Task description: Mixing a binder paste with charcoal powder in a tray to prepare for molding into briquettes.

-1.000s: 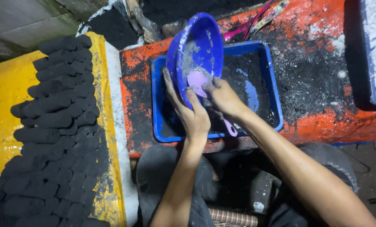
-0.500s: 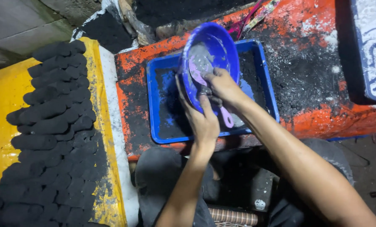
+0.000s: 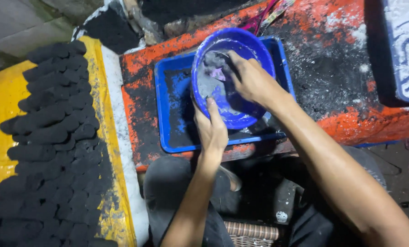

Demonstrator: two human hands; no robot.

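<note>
Head view, looking down at two bare hands working over one blue round bowl (image 3: pixel 234 107), which is tilted above one blue rectangular tray (image 3: pixel 177 107) resting on an orange, soot-stained surface (image 3: pixel 346 68). The left hand (image 3: pixel 211 128) cups the bowl's near rim from below, fingers closed against the wall with the thumb on the rim. The right hand (image 3: pixel 250 80) reaches inside the bowl; its fingertips are hidden behind grey paste (image 3: pixel 209 77) and its own knuckles, so whether they pinch or press cannot be told. A small purple patch (image 3: pixel 218 73) shows in the paste; its nature is unclear. The bowl hides the tray's middle. At left, black rounded briquettes (image 3: pixel 53 123) lie in packed rows on a yellow surface (image 3: pixel 3 100), too crowded and cut off by the frame to count. One white-dusted blue object (image 3: pixel 408 45) is cropped at upper right.
</note>
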